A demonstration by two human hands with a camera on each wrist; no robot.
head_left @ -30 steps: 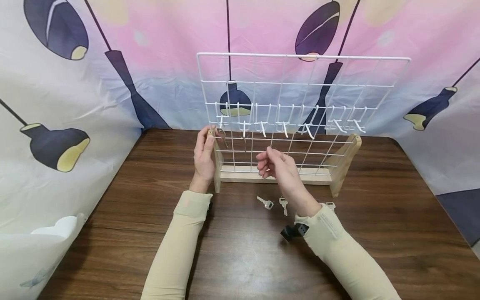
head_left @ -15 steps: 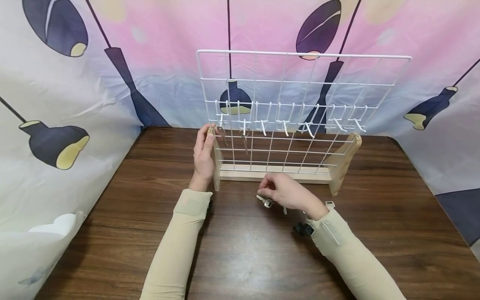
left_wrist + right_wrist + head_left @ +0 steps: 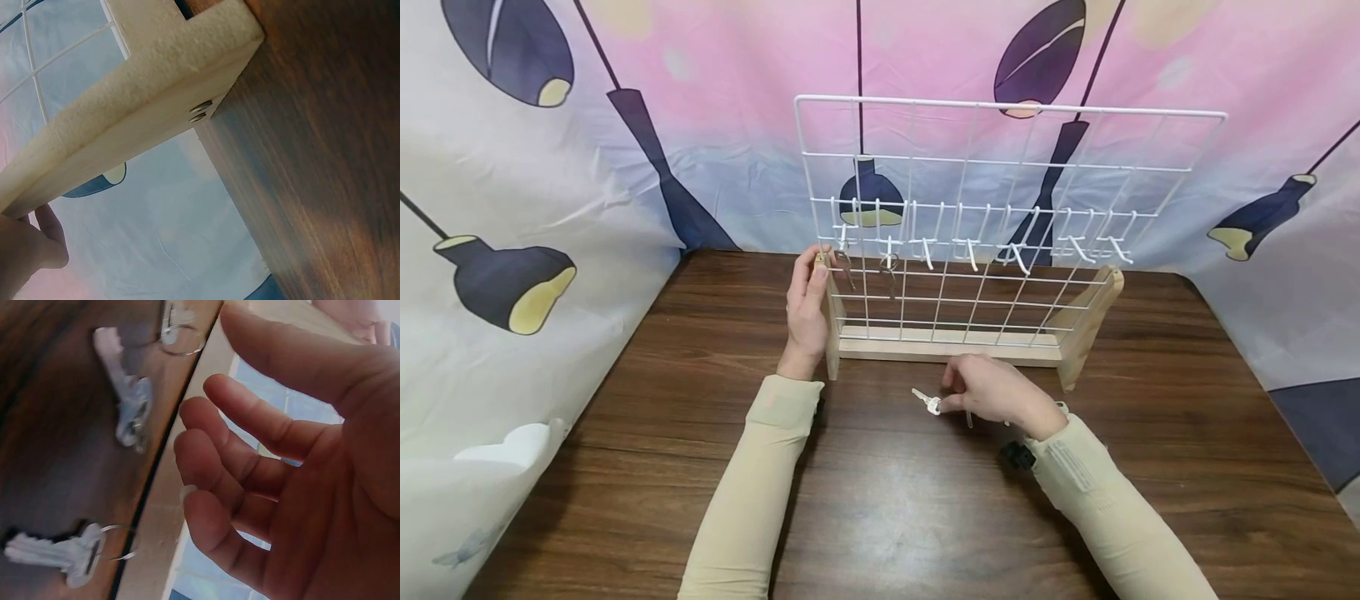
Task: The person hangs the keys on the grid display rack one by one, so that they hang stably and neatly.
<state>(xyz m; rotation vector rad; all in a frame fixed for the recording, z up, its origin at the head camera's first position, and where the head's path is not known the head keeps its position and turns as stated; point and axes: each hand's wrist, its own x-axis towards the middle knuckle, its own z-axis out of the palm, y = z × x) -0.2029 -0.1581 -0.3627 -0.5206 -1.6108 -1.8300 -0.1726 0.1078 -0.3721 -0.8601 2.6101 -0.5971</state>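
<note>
My left hand (image 3: 807, 312) grips the top of the left wooden side post (image 3: 832, 325) of a white wire grid rack (image 3: 1011, 107). In the left wrist view, its fingers (image 3: 50, 234) show at the post's end. My right hand (image 3: 996, 390) is low over the table before the rack's base, thumb and loosely bent fingers apart with nothing between them. Its thumb is close to a silver key (image 3: 927, 401); whether they touch I cannot tell. Two other keys, a middle key (image 3: 128, 394) and a lower key (image 3: 62, 553) with a ring, lie on the wood in the right wrist view.
White hooks (image 3: 970, 250) line the grid in a row. One key (image 3: 846, 271) hangs at the leftmost hook and another key (image 3: 891, 275) at the second. A wooden base bar (image 3: 917, 346) joins the side posts on the brown table (image 3: 880, 500). A printed curtain (image 3: 715, 150) stands behind.
My right hand has come down from in front of the grid to the keys on the table, then shifted slightly right. My left hand has stayed on the post.
</note>
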